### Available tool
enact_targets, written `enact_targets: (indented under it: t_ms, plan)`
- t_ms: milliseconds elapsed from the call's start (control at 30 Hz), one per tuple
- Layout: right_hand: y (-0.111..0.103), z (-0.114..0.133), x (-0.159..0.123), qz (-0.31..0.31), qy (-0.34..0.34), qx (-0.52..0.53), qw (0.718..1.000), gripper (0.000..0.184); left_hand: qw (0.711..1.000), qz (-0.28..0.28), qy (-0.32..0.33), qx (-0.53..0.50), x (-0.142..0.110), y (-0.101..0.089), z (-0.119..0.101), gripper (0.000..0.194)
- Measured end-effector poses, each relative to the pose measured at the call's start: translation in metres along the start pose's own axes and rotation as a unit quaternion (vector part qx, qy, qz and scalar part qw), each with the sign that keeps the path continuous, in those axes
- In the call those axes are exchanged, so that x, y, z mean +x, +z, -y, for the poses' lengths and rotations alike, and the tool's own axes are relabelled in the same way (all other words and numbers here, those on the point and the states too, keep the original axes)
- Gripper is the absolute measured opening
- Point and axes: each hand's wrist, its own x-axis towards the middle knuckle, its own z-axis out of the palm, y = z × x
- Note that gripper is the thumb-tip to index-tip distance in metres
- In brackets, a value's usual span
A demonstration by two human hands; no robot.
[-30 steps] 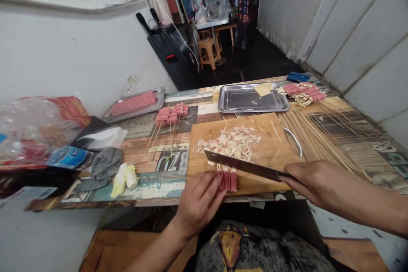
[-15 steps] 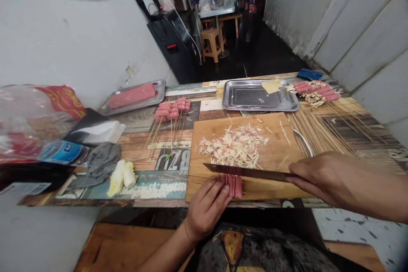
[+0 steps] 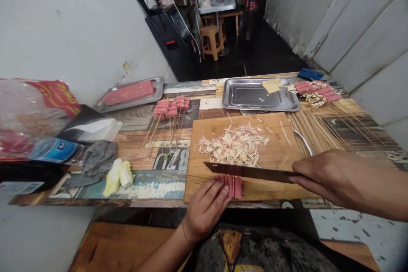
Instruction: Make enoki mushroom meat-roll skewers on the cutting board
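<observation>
My right hand [image 3: 331, 176] is closed round the handle of a long knife [image 3: 248, 172], its blade lying across the near part of a wooden cutting board [image 3: 274, 153]. My left hand [image 3: 204, 208] presses its fingers flat against a row of pink meat rolls [image 3: 234, 186] at the board's front edge, right under the blade. A heap of pale trimmings [image 3: 234, 146] lies in the board's middle.
Skewered pink rolls [image 3: 170, 108] lie left of the board, more [image 3: 315, 91] at the far right. A steel tray [image 3: 259, 95] stands behind the board, another tray with a meat slab [image 3: 129, 93] at left. Loose bamboo skewers [image 3: 321, 129], a cloth [image 3: 97, 161], bags.
The blade has tilted from a slant to nearly level over the rolls. My left hand stays on the rolls. The view has shifted slightly.
</observation>
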Motion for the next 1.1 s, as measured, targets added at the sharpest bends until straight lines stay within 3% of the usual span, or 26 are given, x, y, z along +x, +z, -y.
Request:
enact_targets:
  t_ms: [700,833,1000,1100]
  plan:
    - [-0.007,-0.012,0.011,0.068,-0.005,0.015,0.998,0.036,1.0,0.0,-0.006,-0.016,0.005,0.0,0.002,0.029]
    - [0.002,-0.008,0.021,0.087,0.001,-0.024,0.996,0.035,1.0,-0.01,-0.002,-0.019,0.007,0.0,0.003,0.027]
    - [0.033,0.006,0.04,0.024,0.042,-0.067,0.997,0.027,1.0,-0.003,-0.002,-0.023,0.007,0.0,0.001,0.031]
    - [0.045,0.008,0.036,-0.068,0.072,-0.036,0.994,0.03,1.0,0.013,0.002,-0.014,0.007,-0.002,0.0,0.033]
